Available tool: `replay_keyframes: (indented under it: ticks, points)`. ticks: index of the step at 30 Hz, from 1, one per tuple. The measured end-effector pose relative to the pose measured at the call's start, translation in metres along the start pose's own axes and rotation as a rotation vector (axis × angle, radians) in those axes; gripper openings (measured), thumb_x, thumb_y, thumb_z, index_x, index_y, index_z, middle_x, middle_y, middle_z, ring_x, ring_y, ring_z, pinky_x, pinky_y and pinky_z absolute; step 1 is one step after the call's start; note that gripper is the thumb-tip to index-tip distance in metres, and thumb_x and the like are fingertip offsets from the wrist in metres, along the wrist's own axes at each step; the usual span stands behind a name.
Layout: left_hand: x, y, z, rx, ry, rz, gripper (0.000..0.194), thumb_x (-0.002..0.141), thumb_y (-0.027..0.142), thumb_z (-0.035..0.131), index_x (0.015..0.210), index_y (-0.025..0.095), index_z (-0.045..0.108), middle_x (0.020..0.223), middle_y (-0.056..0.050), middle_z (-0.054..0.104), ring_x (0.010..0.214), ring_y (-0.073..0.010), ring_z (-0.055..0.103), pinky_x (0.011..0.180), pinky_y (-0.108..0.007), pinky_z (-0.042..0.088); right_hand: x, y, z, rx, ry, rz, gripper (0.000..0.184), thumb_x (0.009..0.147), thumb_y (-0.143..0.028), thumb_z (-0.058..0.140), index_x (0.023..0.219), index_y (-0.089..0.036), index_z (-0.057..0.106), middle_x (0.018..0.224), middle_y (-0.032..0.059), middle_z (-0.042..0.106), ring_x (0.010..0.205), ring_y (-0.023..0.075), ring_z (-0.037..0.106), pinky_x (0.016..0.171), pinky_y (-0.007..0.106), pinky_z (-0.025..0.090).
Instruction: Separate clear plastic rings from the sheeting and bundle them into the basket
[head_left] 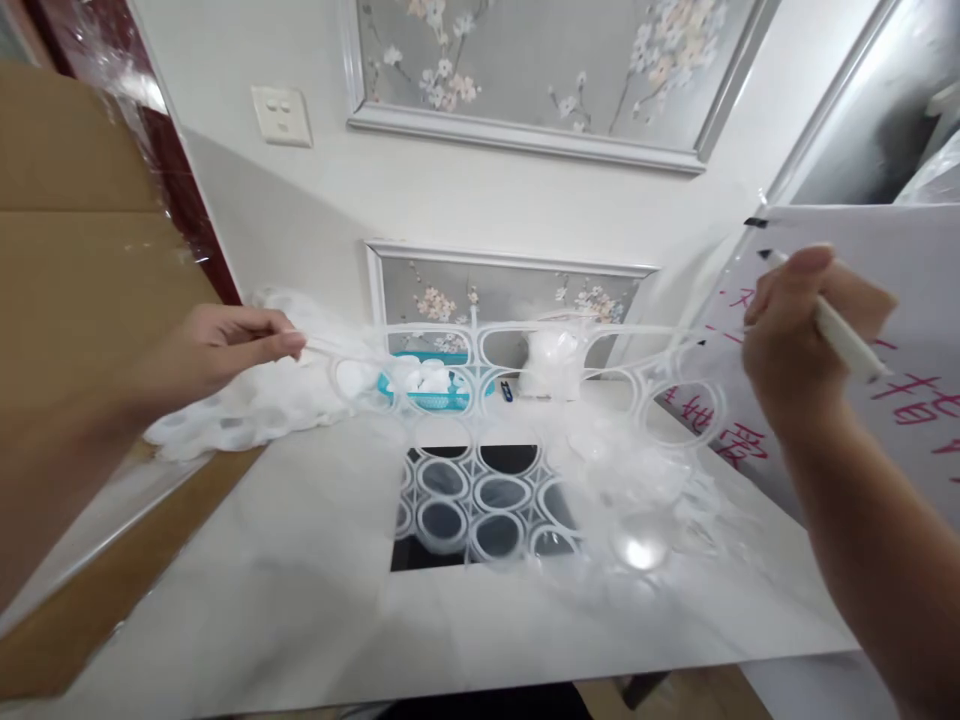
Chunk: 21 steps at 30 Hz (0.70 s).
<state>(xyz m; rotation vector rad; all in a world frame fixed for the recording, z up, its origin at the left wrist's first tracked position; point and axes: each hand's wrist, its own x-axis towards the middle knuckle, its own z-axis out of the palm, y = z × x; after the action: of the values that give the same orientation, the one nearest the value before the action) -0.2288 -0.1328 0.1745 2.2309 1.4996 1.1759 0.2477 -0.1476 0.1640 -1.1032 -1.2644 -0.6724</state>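
A clear plastic sheet with rows of whitish ring outlines (474,462) hangs stretched between my hands, above the table. My left hand (225,350) pinches its upper left corner between thumb and fingertips. On the right, my right hand (795,320) is closed around a white pen-like tool (851,340) with a dark tip pointing up and left. The sheet's upper right edge runs to this hand's fingers; whether they grip it too, I cannot tell. Through the sheet shows a black rectangular pad (427,556) lying on the table.
Behind the sheet are a blue basket (442,402) of white pieces, a clear bag (553,368) and a small dark blue object (507,391). White ring pieces (247,410) are heaped left, near cardboard (82,220). Crumpled clear plastic (697,510) lies right, beside a board with red writing (911,400).
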Motion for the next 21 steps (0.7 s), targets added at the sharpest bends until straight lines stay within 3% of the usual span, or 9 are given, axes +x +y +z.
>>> replay_keyframes:
  ticks: [5,7,10,13,16,18,21]
  points:
    - [0.020,-0.013,0.030,0.017,-0.287,-0.027,0.039,0.077,0.057,0.056,0.071,0.019,0.064,0.066,0.001,0.056,0.065,-0.0144,0.050,0.058,-0.022,0.037,-0.019,0.032,0.016,-0.178,-0.428,-0.074,0.055,0.099,-0.057,0.019,0.060,-0.023,0.036,0.051,-0.0029,0.036,0.048,0.0113,0.032,0.053,0.030,0.026]
    - [0.031,-0.030,0.050,0.005,-0.361,-0.058,0.039,0.076,0.057,0.056,0.072,0.020,0.064,0.067,0.000,0.056,0.065,-0.0153,0.050,0.058,-0.023,0.037,-0.037,0.046,0.037,-0.192,-0.626,-0.064,0.051,0.100,-0.052,0.021,0.068,-0.021,0.046,0.057,0.0008,0.048,0.052,0.0138,0.042,0.055,0.030,0.027]
    - [0.051,-0.064,0.087,-0.057,-0.429,-0.123,0.036,0.071,0.055,0.060,0.075,0.019,0.066,0.073,-0.001,0.060,0.069,-0.0170,0.054,0.060,-0.024,0.040,-0.068,0.064,0.082,-0.286,-0.858,0.064,0.042,0.099,-0.045,0.030,0.080,-0.019,0.056,0.068,0.0077,0.060,0.063,0.0196,0.054,0.057,0.029,0.027]
    - [0.069,-0.095,0.130,-0.099,-0.396,-0.254,0.032,0.065,0.048,0.063,0.074,0.018,0.065,0.072,-0.002,0.061,0.064,-0.0174,0.056,0.058,-0.027,0.044,-0.100,0.078,0.130,-0.288,-0.901,0.232,0.034,0.098,-0.039,0.039,0.079,-0.018,0.058,0.070,0.0102,0.063,0.071,0.0232,0.059,0.059,0.029,0.028]
    - [0.079,-0.110,0.174,-0.066,-0.259,-0.270,0.031,0.067,0.038,0.063,0.089,0.016,0.062,0.088,-0.008,0.064,0.074,-0.0229,0.062,0.066,-0.035,0.050,-0.129,0.078,0.170,-0.192,-0.862,0.481,0.031,0.097,-0.040,0.042,0.085,-0.017,0.059,0.078,0.0129,0.066,0.083,0.0263,0.061,0.065,0.030,0.035]
    - [0.074,-0.104,0.204,-0.043,-0.157,-0.236,0.031,0.072,0.030,0.059,0.099,0.016,0.058,0.105,-0.012,0.062,0.092,-0.0268,0.061,0.081,-0.042,0.050,-0.150,0.065,0.189,-0.119,-0.842,0.547,0.032,0.096,-0.043,0.041,0.090,-0.017,0.057,0.084,0.0144,0.067,0.088,0.0269,0.062,0.069,0.031,0.039]
    - [0.040,-0.068,0.245,-0.069,-0.113,-0.104,0.031,0.082,0.023,0.050,0.113,0.018,0.053,0.121,-0.012,0.056,0.105,-0.0250,0.057,0.093,-0.043,0.047,-0.180,0.027,0.203,0.082,-0.841,0.646,0.037,0.098,-0.048,0.029,0.091,-0.020,0.052,0.096,0.0126,0.070,0.092,0.0227,0.064,0.073,0.031,0.045]
